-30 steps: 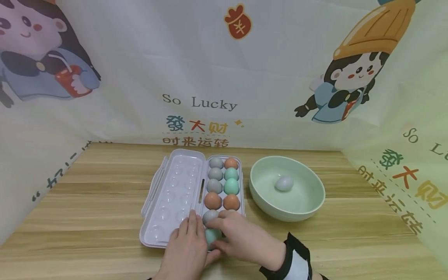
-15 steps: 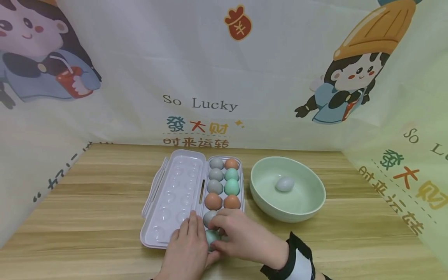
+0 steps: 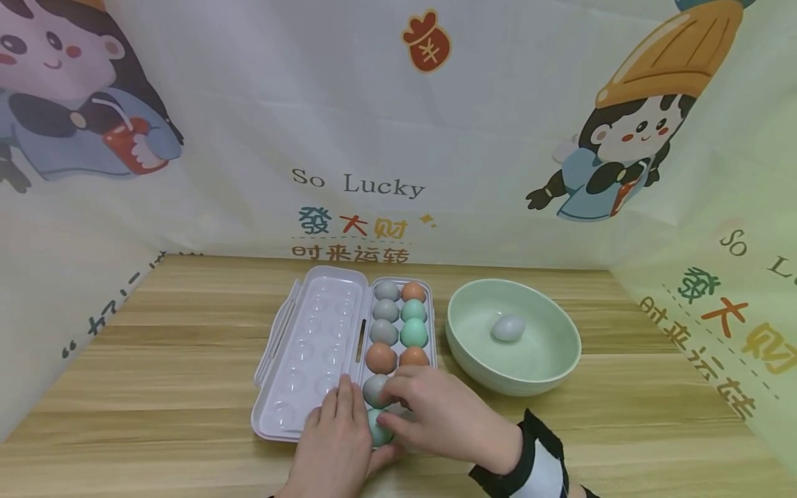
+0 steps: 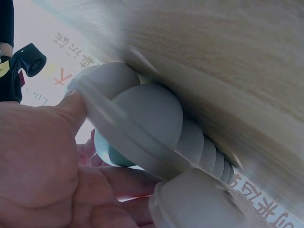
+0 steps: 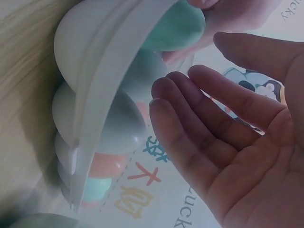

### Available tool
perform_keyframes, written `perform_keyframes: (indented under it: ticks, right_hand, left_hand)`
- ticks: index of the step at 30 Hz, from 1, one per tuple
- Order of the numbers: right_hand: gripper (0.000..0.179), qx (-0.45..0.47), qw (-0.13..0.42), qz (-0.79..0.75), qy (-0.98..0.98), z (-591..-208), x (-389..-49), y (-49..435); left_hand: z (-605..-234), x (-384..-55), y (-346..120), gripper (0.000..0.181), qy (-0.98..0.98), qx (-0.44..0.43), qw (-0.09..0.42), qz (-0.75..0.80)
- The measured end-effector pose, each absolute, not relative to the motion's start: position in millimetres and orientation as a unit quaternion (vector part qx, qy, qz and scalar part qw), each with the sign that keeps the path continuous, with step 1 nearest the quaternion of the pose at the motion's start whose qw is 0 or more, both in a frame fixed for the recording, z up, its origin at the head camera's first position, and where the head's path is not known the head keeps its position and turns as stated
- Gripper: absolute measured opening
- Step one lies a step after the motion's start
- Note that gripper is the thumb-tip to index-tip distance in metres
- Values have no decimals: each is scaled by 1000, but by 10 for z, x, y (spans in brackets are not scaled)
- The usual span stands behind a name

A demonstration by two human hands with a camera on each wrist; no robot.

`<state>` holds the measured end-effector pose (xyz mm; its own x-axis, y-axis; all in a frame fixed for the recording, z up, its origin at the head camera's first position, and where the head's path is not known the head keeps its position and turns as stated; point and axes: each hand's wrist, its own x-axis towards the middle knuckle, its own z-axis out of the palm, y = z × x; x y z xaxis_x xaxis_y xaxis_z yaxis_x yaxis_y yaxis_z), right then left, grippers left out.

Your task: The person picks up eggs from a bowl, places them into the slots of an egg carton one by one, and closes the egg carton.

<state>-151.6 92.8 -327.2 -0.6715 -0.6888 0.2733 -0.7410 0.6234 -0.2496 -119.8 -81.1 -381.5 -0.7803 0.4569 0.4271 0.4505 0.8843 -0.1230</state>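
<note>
A white plastic egg carton (image 3: 305, 360) lies with its lid folded back to the left. Two columns of eggs sit in its tray: grey, orange and green ones, with a green egg (image 3: 379, 429) at the near left end and a grey egg (image 3: 376, 391) behind it. My left hand (image 3: 336, 439) rests on the carton's near end, fingers straight over the lid side and thumb along the tray's front edge. Over the near right slots hovers my right hand (image 3: 436, 415). In the right wrist view its fingers (image 5: 175, 128) and thumb are apart, holding nothing. It hides the near right slots in the head view.
To the right of the carton stands a light green bowl (image 3: 473, 360) with one pale egg (image 3: 508, 327) in it. Everything stands on a wood-grain tabletop (image 3: 187, 373). A printed cloth (image 3: 361, 104) closes off the back and sides.
My right hand has shifted slightly to the right and away from me, and its fingers and thumb have spread apart. The left hand stays on the carton.
</note>
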Motion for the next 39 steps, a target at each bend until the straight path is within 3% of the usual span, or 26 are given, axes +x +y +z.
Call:
perform_keyframes:
  ticks: [21,29,33,35,39]
  right_hand:
    - [15,377,91,156,-908,-3166,-1502,1012]
    - [12,370,135,160,-905,-2972,-1437,1197]
    - [12,353,157,106,-916,-2780,-1498,1446]
    - [12,340,149,76,-925,-2650,-1584,1596]
    - [10,314,80,45,-945,-2435,-1842,1923]
  left_hand:
    - [-3814,-1204,-802,97,-949,-236,208,-9]
    - [-3825,-1207,-778,98,-943,-232,239,-12]
    - [-3816,-1201,-758,98,-945,-229,231,-24]
    - [-3811,-1197,-758,98,-948,-226,224,-24]
    - [-3808,-1188,-775,98,-951,-220,217,-28]
